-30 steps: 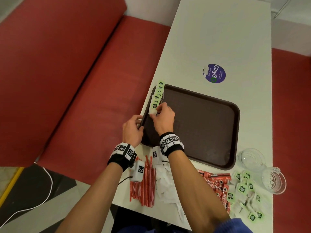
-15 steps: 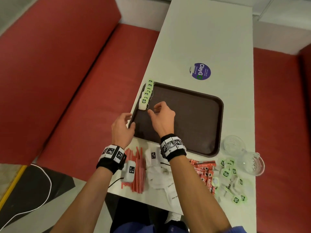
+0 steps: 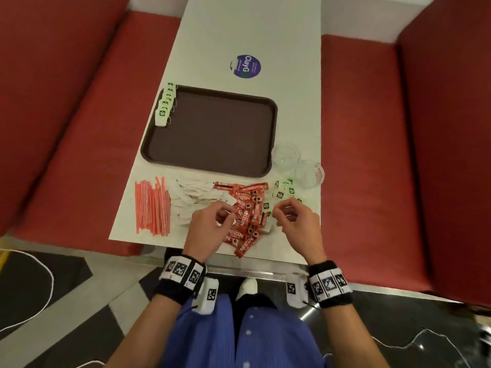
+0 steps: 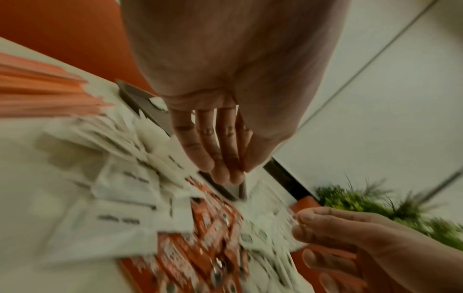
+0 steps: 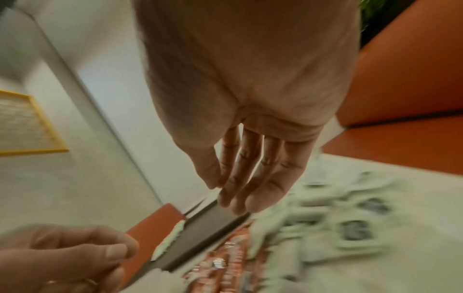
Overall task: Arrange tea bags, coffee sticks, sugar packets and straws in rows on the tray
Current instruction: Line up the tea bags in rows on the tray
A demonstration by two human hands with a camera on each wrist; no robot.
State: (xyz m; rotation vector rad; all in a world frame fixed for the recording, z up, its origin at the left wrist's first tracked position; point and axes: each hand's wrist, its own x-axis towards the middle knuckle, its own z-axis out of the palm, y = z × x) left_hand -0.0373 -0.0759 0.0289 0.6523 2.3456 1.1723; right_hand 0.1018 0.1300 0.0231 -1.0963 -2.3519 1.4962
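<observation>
A dark brown tray [image 3: 212, 128] lies mid-table, with a row of green-tagged tea bags [image 3: 165, 106] leaning along its left rim. In front of it lie red-striped straws [image 3: 151, 205], white sugar packets [image 3: 190, 197], red coffee sticks [image 3: 245, 216] and loose tea bags [image 3: 284, 189]. My left hand [image 3: 224, 215] hovers over the sugar and coffee piles, fingers relaxed and holding nothing [image 4: 225, 174]. Over the loose tea bags hangs my right hand [image 3: 283, 211], also relaxed and holding nothing [image 5: 233, 200].
Two clear glass cups [image 3: 285, 155] [image 3: 309, 172] stand at the tray's right front corner. A purple round sticker [image 3: 245, 66] is on the table beyond the tray. Red benches flank the narrow white table [image 3: 252, 30]; its front edge is just under my wrists.
Both hands have drawn back from the tea-bag row at the tray's left rim to the piles at the table's front. The right hand let go of the row.
</observation>
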